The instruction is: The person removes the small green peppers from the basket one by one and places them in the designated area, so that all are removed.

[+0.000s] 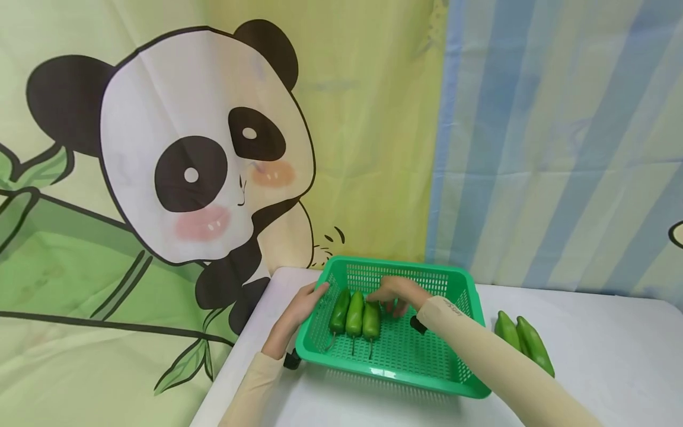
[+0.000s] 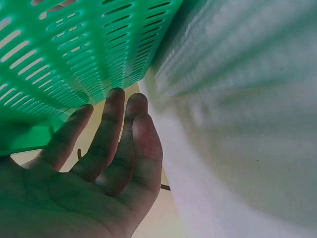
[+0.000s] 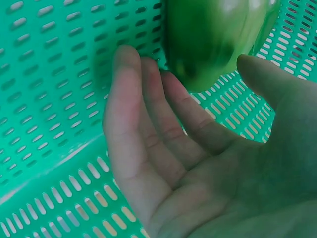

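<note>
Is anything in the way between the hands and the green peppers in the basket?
Nothing visible stands between the right hand and the nearest pepper. For the left hand, yes: the side wall of the basket stands between its outside fingers and the peppers.

glossy green tapered peppers (image 1: 354,317); a bright green rectangular plastic basket (image 1: 395,376); a white flat surface (image 1: 603,350); a blue-and-cream striped fabric curtain (image 1: 539,130); a yellow-green panda-printed fabric backdrop (image 1: 363,130).
</note>
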{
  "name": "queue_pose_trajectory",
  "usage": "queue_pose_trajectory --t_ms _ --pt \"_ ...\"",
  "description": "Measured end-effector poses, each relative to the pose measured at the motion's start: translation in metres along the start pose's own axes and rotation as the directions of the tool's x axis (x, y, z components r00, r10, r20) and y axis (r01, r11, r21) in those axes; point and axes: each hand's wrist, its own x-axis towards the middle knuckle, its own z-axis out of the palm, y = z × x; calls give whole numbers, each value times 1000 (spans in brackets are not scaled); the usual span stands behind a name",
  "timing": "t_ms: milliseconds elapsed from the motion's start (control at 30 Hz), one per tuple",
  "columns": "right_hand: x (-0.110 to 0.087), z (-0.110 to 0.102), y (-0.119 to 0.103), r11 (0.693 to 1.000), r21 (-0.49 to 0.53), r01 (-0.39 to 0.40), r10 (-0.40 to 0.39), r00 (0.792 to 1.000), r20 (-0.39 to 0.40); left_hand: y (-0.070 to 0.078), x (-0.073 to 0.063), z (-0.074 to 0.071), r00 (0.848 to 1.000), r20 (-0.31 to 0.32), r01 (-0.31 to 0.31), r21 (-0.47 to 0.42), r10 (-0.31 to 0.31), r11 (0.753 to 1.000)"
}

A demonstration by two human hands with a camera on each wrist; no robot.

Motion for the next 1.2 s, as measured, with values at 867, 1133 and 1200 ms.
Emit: queue_pose_trajectory --t_ms 867,1133,1200 --pt "9 -2 -7 998 15 -57 56 996 68 2 0 -1 1000 4 12 0 -12 1000" --pt "2 -10 2 992 129 -16 0 992 123 2 0 -1 1000 5 -2 1 2 1000" --pt "1 -13 7 991 136 0 -18 991 131 1 1 -1 1000 8 -2 -6 2 1000"
